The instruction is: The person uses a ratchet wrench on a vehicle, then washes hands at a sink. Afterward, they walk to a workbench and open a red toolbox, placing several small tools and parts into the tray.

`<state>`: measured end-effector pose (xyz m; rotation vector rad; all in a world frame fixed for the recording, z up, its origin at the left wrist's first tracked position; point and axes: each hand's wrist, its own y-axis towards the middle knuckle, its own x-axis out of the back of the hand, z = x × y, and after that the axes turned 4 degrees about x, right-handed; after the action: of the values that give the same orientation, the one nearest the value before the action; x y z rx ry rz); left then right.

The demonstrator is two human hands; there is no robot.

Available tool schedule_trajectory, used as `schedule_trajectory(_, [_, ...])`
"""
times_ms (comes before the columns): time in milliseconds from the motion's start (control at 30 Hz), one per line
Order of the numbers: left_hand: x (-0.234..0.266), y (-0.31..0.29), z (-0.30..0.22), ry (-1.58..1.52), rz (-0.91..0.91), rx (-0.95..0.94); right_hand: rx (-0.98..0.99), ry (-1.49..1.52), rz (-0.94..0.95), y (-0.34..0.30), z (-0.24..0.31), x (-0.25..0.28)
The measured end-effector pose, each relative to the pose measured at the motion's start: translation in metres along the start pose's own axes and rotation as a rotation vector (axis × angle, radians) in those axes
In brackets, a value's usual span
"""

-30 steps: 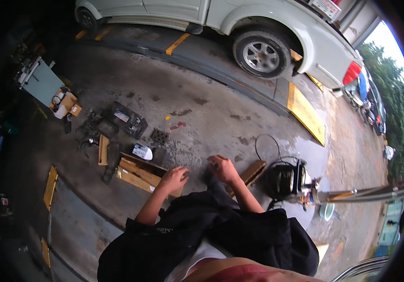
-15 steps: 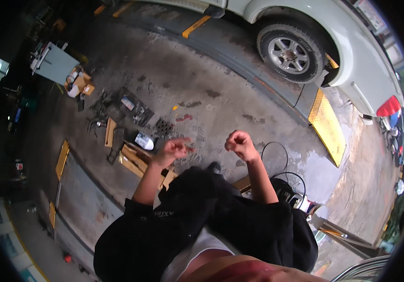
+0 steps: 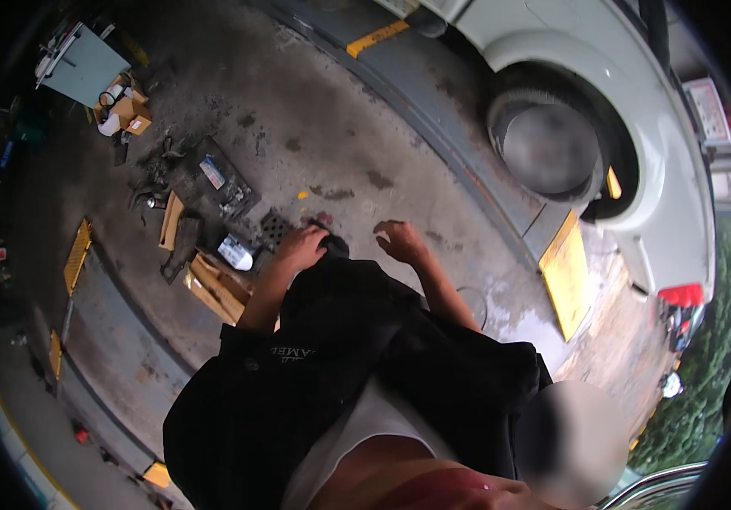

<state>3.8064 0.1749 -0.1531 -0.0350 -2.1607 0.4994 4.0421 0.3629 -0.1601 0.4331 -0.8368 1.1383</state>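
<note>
My left hand (image 3: 302,247) hangs in front of my dark-clothed body with its fingers loosely stretched, holding nothing that I can see. Beneath its fingertips are a dark shoe and a black perforated piece (image 3: 275,228) on the floor. My right hand (image 3: 403,243) is held a short way to the right over the concrete, its fingers bent but apart, and no object shows in it. Closest to the left forearm lie a white bottle-like container (image 3: 235,252) and an opened cardboard box (image 3: 214,287).
A white vehicle (image 3: 637,157) stands on a grey lift runway (image 3: 446,140) with a yellow ramp (image 3: 566,276). Another runway (image 3: 131,340) lies at left. A flat black tray (image 3: 233,189), a brown cardboard box (image 3: 131,112) and a light-coloured cabinet (image 3: 85,64) are farther left.
My view has shifted, bringing more greenery in at right. Both hands have moved upward in the picture, and the curled right hand has loosened. The floor items appear farther left.
</note>
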Motion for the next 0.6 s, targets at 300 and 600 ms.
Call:
schedule_trajectory(300, [0.179,0.12,0.09,-0.143,-0.183,-0.023,0.108,0.064,0.059,0.251,0.024,0.088])
schedule_trajectory(600, [0.278,0.226,0.22,-0.323,-0.216,0.078,0.162,0.234,0.187,0.513,0.004,0.134])
